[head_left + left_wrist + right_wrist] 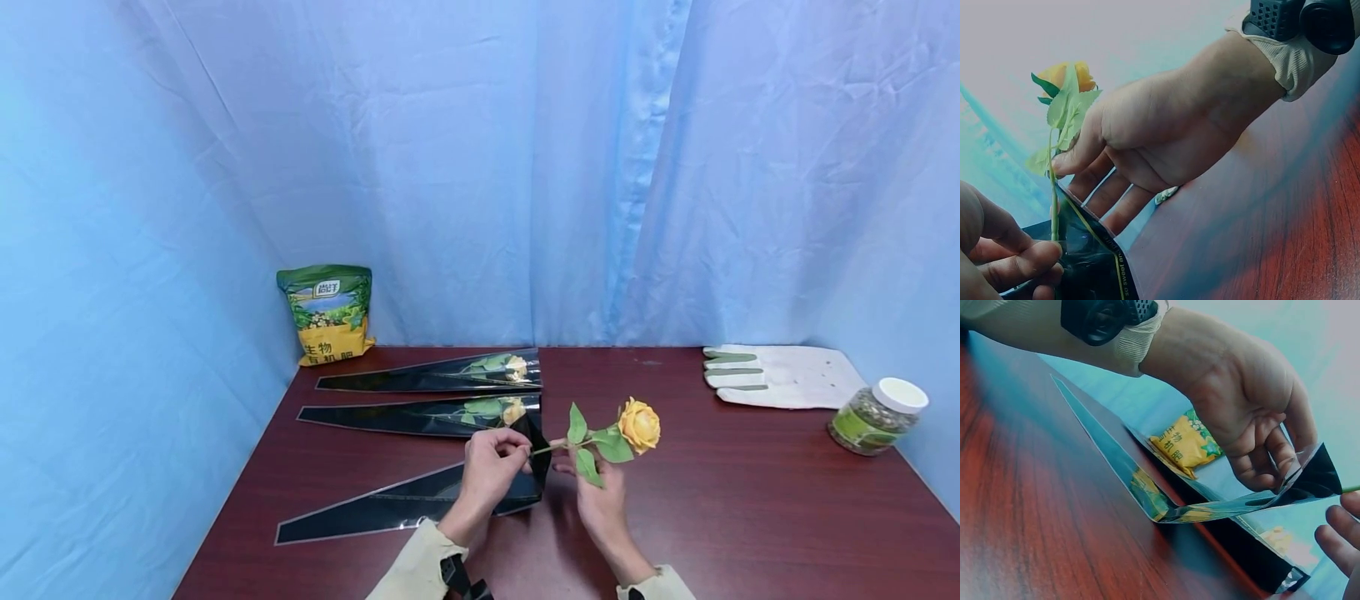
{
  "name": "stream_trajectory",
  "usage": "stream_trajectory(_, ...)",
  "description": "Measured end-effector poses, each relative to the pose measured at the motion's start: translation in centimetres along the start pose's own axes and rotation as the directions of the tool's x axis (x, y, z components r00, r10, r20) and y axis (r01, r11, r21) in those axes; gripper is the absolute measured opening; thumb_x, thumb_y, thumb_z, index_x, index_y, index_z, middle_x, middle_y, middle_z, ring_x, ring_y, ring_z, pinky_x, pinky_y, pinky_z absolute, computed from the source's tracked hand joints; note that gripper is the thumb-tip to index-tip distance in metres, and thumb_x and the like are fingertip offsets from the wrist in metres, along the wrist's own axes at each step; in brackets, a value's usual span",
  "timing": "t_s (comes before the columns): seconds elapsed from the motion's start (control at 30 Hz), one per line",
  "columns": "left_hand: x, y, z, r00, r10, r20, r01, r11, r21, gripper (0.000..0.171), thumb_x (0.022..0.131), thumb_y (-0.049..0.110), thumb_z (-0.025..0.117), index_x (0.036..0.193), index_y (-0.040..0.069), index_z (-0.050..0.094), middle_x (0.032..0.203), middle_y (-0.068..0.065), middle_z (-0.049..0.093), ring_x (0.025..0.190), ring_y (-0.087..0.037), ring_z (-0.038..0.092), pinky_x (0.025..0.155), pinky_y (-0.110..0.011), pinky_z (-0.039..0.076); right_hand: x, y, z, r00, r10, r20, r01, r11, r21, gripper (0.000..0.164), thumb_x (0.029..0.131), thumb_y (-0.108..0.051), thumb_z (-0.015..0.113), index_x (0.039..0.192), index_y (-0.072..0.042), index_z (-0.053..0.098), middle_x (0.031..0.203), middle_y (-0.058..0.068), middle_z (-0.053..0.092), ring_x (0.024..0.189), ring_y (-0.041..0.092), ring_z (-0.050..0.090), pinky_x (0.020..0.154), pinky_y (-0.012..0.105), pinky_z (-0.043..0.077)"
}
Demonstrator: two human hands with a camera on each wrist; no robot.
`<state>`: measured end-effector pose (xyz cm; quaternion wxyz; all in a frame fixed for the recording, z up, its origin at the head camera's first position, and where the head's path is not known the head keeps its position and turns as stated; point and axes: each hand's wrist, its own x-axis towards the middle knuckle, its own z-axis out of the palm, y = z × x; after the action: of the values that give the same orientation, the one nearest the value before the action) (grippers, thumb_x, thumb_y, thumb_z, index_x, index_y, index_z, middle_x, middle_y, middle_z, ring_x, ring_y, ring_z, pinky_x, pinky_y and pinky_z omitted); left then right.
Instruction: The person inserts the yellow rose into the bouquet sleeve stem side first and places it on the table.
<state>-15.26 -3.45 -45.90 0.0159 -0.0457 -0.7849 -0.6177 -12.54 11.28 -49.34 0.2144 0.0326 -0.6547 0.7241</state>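
A yellow artificial rose (640, 425) with green leaves lies across my right hand (602, 496), its stem between thumb and fingers. In the left wrist view the right thumb presses the rose stem (1054, 206), while the other fingers spread near the sleeve's edge. My left hand (491, 467) pinches the mouth of a black-and-clear flower sleeve (375, 510). The stem's lower end is at that mouth; how deep it sits is hidden by the left fingers. In the right wrist view the sleeve (1116, 462) bends up from the table towards the left hand (1254, 425).
Two flower sleeves, a farther one (405, 381) and a nearer one (390, 418), lie behind, each with a pale yellow rose inside. A fertilizer bag (330, 317) stands at the back left. White-and-green gloves (787, 379) and a white-lidded jar (873, 421) are on the right.
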Motion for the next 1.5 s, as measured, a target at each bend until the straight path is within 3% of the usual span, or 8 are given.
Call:
stream_trajectory(0.3, -0.1, 0.3, 0.0, 1.0, 0.01, 0.01, -0.01, 1.0, 0.008, 0.009, 0.082, -0.001, 0.068, 0.082, 0.003, 0.077, 0.066, -0.02, 0.071, 0.056, -0.007, 0.065, 0.05, -0.013, 0.037, -0.1, -0.2, 0.3, 0.998, 0.051, -0.029, -0.053, 0.997, -0.062, 0.017, 0.097, 0.004, 0.057, 0.11, 0.013, 0.062, 0.093, -0.01, 0.073, 0.084, -0.002, 0.069, 0.071, 0.023, 0.059)
stream_trajectory(0.47, -0.2, 0.4, 0.0, 1.0, 0.03, 0.003, -0.03, 0.999, 0.034, 0.009, 0.082, -0.002, 0.068, 0.081, 0.002, 0.076, 0.065, -0.021, 0.071, 0.056, -0.01, 0.066, 0.052, -0.012, 0.037, -0.2, -0.3, 0.5, 0.995, 0.091, -0.05, -0.095, 0.992, -0.084, 0.018, 0.095, 0.002, 0.06, 0.11, 0.012, 0.064, 0.09, -0.018, 0.071, 0.082, -0.004, 0.067, 0.071, 0.02, 0.056)
stream_trajectory(0.67, -0.3, 0.6, 0.1, 0.998, 0.055, 0.001, -0.055, 0.997, 0.06, 0.008, 0.082, -0.001, 0.069, 0.082, 0.003, 0.077, 0.065, -0.019, 0.071, 0.057, -0.019, 0.07, 0.054, -0.013, 0.041, -0.5, 0.0, 0.7, 0.995, 0.053, -0.08, -0.067, 0.983, -0.171, 0.013, 0.092, 0.001, 0.066, 0.102, 0.008, 0.067, 0.083, -0.023, 0.063, 0.077, -0.006, 0.058, 0.072, 0.014, 0.048)
stream_trajectory(0.8, -0.4, 0.9, 0.0, 0.998, 0.069, -0.001, -0.069, 0.996, 0.062, 0.009, 0.082, 0.0, 0.069, 0.082, 0.002, 0.077, 0.065, -0.018, 0.071, 0.059, -0.023, 0.071, 0.054, -0.013, 0.042, -0.4, 0.2, 0.7, 0.995, 0.08, -0.058, -0.084, 0.995, -0.06, 0.012, 0.091, 0.006, 0.064, 0.102, 0.01, 0.065, 0.084, -0.021, 0.066, 0.077, -0.005, 0.063, 0.072, 0.014, 0.051)
stream_trajectory(0.97, -0.4, 1.1, -0.1, 0.998, 0.063, -0.012, -0.063, 0.997, 0.044, 0.007, 0.083, 0.002, 0.07, 0.082, 0.004, 0.077, 0.064, -0.019, 0.071, 0.059, -0.025, 0.071, 0.056, -0.012, 0.041, -0.3, 0.3, 0.7, 0.993, 0.07, -0.098, -0.059, 0.992, 0.112, 0.02, 0.087, 0.015, 0.062, 0.099, 0.0, 0.067, 0.085, -0.016, 0.072, 0.077, -0.002, 0.069, 0.07, 0.015, 0.055)
stream_trajectory(1.13, -0.3, 1.0, -0.2, 0.998, 0.056, -0.017, -0.056, 0.998, 0.026, 0.006, 0.084, 0.003, 0.071, 0.083, 0.004, 0.077, 0.065, -0.02, 0.071, 0.06, -0.028, 0.071, 0.058, -0.013, 0.042, -0.1, 0.2, 0.7, 0.99, 0.037, -0.138, -0.03, 0.998, 0.054, 0.021, 0.089, 0.011, 0.064, 0.109, 0.014, 0.063, 0.09, -0.017, 0.072, 0.076, -0.005, 0.067, 0.066, 0.014, 0.054)
stream_trajectory(1.37, -0.1, 1.2, -0.4, 0.999, 0.055, -0.003, -0.054, 0.997, 0.05, 0.008, 0.085, 0.002, 0.068, 0.085, 0.003, 0.076, 0.066, -0.017, 0.072, 0.058, -0.018, 0.07, 0.059, -0.016, 0.047, 0.2, -0.3, 0.5, 0.982, 0.042, -0.187, -0.039, 0.999, 0.019, 0.019, 0.092, 0.005, 0.064, 0.103, -0.01, 0.062, 0.085, -0.014, 0.067, 0.07, -0.002, 0.067, 0.062, 0.016, 0.055)
stream_trajectory(1.5, 0.0, 1.4, -0.4, 0.998, 0.057, 0.006, -0.057, 0.996, 0.068, 0.009, 0.085, 0.001, 0.067, 0.085, 0.003, 0.076, 0.067, -0.016, 0.072, 0.061, -0.029, 0.072, 0.055, -0.016, 0.045, 0.2, -0.4, 0.4, 0.981, 0.008, -0.196, -0.004, 1.0, 0.022, 0.013, 0.091, 0.006, 0.064, 0.104, 0.003, 0.062, 0.088, -0.015, 0.069, 0.071, -0.002, 0.068, 0.062, 0.016, 0.056)
